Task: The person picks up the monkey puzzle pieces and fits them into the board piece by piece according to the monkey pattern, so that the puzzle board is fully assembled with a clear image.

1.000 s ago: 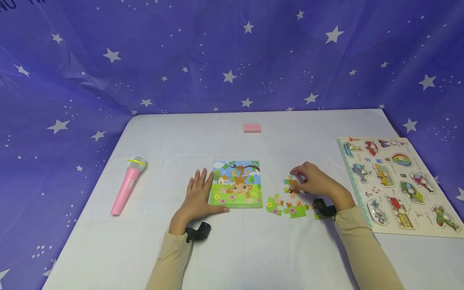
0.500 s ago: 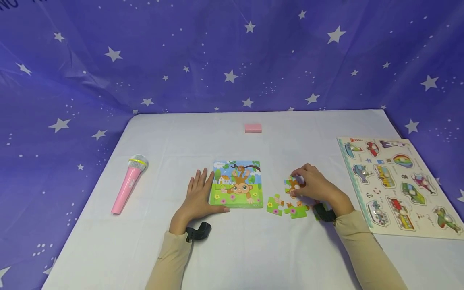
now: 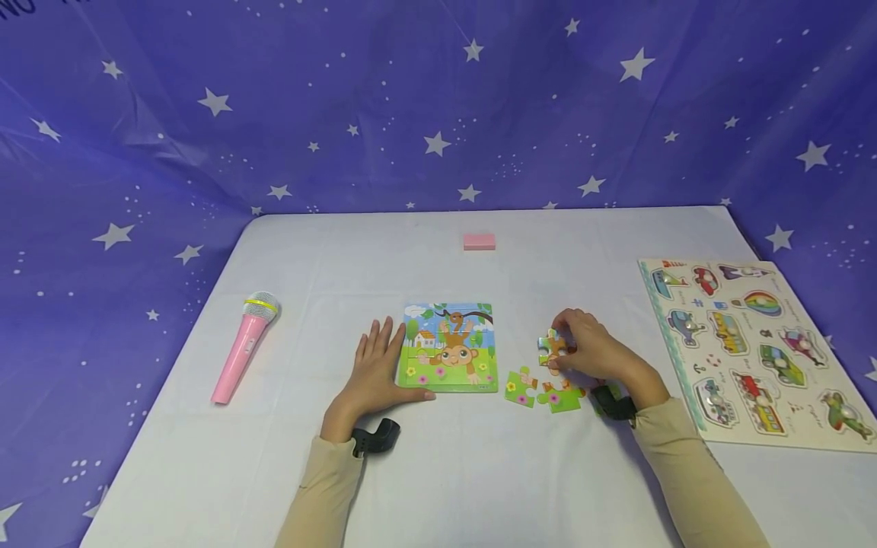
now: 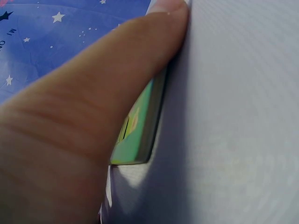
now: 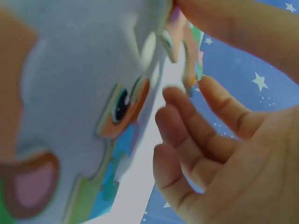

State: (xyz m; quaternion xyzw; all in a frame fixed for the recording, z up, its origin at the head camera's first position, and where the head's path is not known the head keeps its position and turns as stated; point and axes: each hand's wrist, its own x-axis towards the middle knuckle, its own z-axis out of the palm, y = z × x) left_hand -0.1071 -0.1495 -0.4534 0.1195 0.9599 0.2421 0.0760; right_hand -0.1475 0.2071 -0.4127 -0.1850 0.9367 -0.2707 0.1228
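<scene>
A square monkey puzzle (image 3: 448, 346) lies flat on the table, its picture facing up. My left hand (image 3: 373, 373) rests at its left side with fingers spread, and the thumb lies along the front edge. In the left wrist view, that thumb (image 4: 93, 79) hides most of the puzzle. Further right, my right hand (image 3: 596, 352) pinches a brown monkey jigsaw piece (image 3: 548, 348) between thumb and fingers. Two loose green jigsaw pieces, one with flowers (image 3: 519, 388) and one beside it (image 3: 565, 400), lie in front. Under the right wrist, more pieces are partly hidden.
A pink toy microphone (image 3: 244, 346) lies at the left. At the back is a small pink block (image 3: 479, 242). A large vehicle peg board (image 3: 754, 354) occupies the right side, close to the right forearm. Behind the table hangs a purple star-patterned cloth (image 3: 384, 99).
My right fingers have closed on the monkey jigsaw piece, which has shifted and turned slightly. The left hand stays in place beside the puzzle.
</scene>
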